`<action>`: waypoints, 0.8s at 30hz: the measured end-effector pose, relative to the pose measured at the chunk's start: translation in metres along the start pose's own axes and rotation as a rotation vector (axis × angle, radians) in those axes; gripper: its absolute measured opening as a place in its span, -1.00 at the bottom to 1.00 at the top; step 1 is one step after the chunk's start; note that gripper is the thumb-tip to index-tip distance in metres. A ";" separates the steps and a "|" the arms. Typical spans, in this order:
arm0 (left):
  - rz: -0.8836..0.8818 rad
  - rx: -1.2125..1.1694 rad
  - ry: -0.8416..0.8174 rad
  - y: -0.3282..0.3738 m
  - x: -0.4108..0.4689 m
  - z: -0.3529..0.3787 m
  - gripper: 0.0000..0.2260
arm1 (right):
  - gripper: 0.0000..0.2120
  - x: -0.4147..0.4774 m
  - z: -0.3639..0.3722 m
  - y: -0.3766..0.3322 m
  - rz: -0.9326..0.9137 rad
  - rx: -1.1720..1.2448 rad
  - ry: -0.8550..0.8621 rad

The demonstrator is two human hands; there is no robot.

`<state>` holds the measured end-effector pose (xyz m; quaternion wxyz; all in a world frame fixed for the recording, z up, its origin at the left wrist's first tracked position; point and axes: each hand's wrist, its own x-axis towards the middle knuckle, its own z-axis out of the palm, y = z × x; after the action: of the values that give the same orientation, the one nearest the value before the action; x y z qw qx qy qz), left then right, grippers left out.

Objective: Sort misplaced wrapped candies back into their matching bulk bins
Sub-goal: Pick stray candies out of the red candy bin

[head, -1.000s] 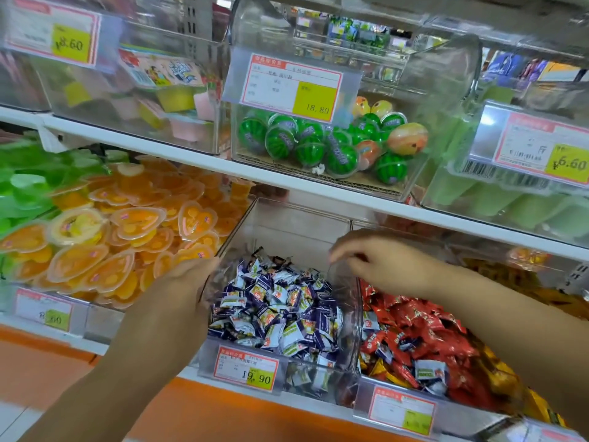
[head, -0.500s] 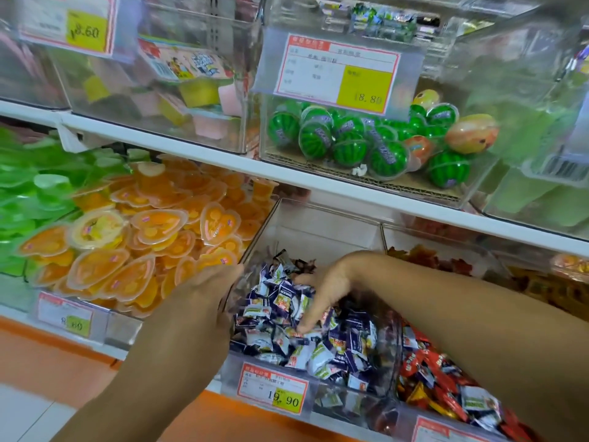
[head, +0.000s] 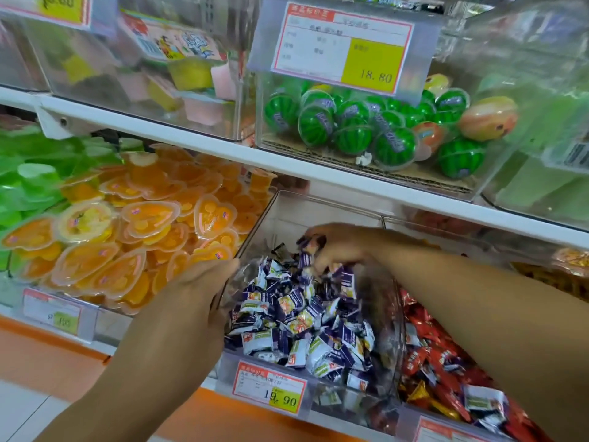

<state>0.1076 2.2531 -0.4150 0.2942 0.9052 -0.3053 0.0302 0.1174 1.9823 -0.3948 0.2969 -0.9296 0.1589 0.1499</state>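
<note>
The right hand (head: 338,247) is sunk in the back of the clear bin (head: 287,218), fingers curled around a few of the purple-and-white candies (head: 302,320). The pinched pieces poke out at the hand's left side, and how many it holds cannot be made out. The left hand (head: 194,291) lies along the bin's left rim. Its fingertips and thumb are lost behind glare on the clear plastic, so I cannot tell whether it grips the rim or only presses on it. A curved clear panel at the bin's front right blurs the candies behind it.

Right of the bin, red candies (head: 446,362) are partly covered by the right forearm and cut off by the frame's bottom. Among them lies a stray pale wrapper (head: 481,400) like those in the bin. Left of the bin sit orange jelly cups (head: 143,237). Directly above it, a white shelf edge (head: 318,177) carries green watermelon balls (head: 350,129). The print on the price tag (head: 271,390) at the bin's front is too small to read, apart from 19.90.

The bin's back half is bare down to its floor. The shelf edge overhangs the bin's back wall closely, so the bin's mouth lies open mainly toward its front.
</note>
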 end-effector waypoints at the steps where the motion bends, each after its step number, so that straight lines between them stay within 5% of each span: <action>1: -0.009 0.001 -0.005 0.000 0.000 0.000 -0.46 | -0.53 0.001 -0.008 0.001 0.008 0.112 0.045; 3: -0.028 0.001 -0.014 0.001 0.001 0.000 -0.45 | -0.45 0.002 -0.023 0.002 0.032 0.184 0.066; 7: -0.022 0.014 -0.025 -0.001 0.002 0.001 -0.46 | -0.29 -0.016 -0.037 -0.007 -0.012 -0.246 -0.076; 13: -0.016 -0.008 -0.010 -0.002 0.001 0.001 -0.45 | -0.10 -0.058 0.028 -0.017 -0.123 -0.584 -0.564; 24: 0.017 -0.045 0.021 -0.005 -0.001 0.004 -0.46 | -0.28 0.000 -0.021 0.025 -0.093 -0.577 -0.038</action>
<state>0.1090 2.2547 -0.4217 0.3173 0.8953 -0.3106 0.0352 0.1118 1.9507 -0.3908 0.0300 -0.9789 0.0613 0.1926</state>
